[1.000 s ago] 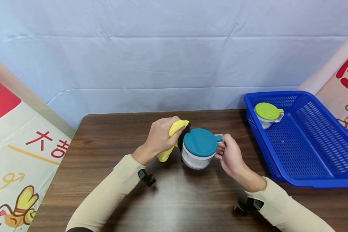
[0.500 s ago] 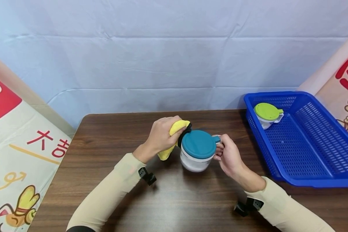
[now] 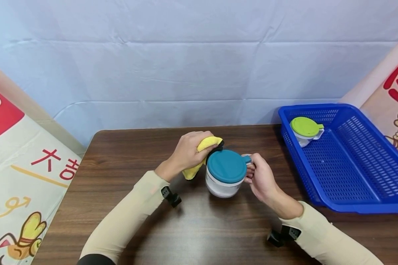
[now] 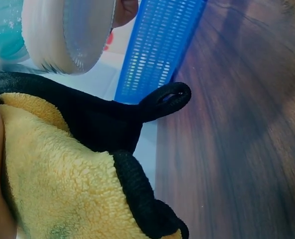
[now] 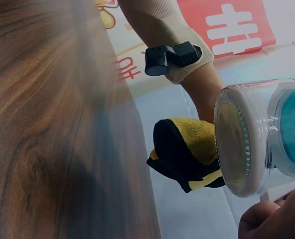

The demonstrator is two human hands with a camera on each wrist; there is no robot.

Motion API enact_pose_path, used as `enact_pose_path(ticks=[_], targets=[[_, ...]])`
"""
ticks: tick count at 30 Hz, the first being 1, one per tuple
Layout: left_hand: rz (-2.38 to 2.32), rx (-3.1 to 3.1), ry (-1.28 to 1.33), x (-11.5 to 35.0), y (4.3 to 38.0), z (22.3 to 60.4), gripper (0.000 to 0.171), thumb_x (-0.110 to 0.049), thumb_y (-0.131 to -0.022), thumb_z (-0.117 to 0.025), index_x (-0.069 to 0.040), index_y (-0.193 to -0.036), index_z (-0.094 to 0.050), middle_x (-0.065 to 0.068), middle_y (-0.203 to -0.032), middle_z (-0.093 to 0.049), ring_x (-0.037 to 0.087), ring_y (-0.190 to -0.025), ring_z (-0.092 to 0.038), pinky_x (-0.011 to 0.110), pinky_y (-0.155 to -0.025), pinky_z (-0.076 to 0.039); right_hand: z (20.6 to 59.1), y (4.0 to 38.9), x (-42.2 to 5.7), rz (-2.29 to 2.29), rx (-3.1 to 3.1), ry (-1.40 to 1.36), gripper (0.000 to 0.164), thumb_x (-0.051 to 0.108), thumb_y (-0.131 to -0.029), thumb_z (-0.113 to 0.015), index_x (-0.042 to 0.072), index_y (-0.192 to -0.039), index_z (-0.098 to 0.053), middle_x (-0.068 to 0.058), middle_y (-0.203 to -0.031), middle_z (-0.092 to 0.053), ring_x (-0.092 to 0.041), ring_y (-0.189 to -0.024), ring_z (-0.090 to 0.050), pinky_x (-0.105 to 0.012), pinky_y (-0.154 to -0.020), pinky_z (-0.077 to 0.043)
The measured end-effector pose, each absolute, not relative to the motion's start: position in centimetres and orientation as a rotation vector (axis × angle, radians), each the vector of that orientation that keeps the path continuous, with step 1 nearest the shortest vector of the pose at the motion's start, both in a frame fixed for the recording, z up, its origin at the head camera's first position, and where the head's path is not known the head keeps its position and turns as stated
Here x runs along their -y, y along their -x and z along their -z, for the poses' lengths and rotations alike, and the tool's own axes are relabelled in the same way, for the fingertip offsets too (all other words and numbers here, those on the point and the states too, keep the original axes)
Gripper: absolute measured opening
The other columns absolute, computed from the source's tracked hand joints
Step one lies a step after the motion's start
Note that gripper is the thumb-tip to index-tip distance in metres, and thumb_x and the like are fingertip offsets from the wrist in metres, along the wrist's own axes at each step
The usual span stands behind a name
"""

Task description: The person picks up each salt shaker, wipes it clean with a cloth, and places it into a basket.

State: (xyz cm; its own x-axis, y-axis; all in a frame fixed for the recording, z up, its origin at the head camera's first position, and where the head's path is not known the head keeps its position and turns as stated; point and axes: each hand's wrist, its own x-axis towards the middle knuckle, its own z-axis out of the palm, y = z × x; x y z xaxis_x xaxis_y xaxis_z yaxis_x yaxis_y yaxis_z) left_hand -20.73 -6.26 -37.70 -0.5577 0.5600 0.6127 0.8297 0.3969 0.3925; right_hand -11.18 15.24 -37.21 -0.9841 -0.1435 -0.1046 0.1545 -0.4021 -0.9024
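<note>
A clear seasoning jar [image 3: 223, 187] with a teal lid [image 3: 227, 166] is held over the brown table, its handle in the curled fingers of my right hand [image 3: 264, 177]. The right wrist view shows the jar [image 5: 242, 139] from below, its round base off the tabletop. My left hand [image 3: 188, 149] grips a folded yellow cleaning cloth [image 3: 193, 172] with black edging, at the jar's far left side. Fluffy pile and a black hanging loop on the cloth [image 4: 68, 174] show in the left wrist view. My left fingertips are hidden behind the cloth and lid.
To the right stands a blue perforated basket [image 3: 318, 191]. Inside its far left corner sits a smaller jar with a lime green lid [image 3: 305, 127]. A pale cloth backdrop [image 3: 185, 73] hangs behind the wooden table [image 3: 119, 158], and printed sheets flank both sides.
My left hand has slid the cloth slightly right, further behind the jar. The jar has shifted a little toward me and left, while my right hand has stayed almost in place.
</note>
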Motion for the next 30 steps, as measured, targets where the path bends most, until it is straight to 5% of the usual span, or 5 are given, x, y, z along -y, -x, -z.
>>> enact_pose_path(ticks=[30], targets=[[0.916, 2.392, 1.314, 4.9, 21.2, 36.3, 0.022, -0.025, -0.094, -0.076, -0.011, -0.110, -0.071, 0.001, -0.101, -0.071, 0.017, -0.089, -0.061, 0.035, -0.088, -0.047, 37.2, 11.2, -14.7, 2.467, -1.648, 0.121, 0.028, 0.004, -0.091, -0.025, 0.011, -0.064, -0.020, -0.001, -0.062, -0.015, -0.020, -0.058, -0.007, -0.030, -0.053, -0.005]])
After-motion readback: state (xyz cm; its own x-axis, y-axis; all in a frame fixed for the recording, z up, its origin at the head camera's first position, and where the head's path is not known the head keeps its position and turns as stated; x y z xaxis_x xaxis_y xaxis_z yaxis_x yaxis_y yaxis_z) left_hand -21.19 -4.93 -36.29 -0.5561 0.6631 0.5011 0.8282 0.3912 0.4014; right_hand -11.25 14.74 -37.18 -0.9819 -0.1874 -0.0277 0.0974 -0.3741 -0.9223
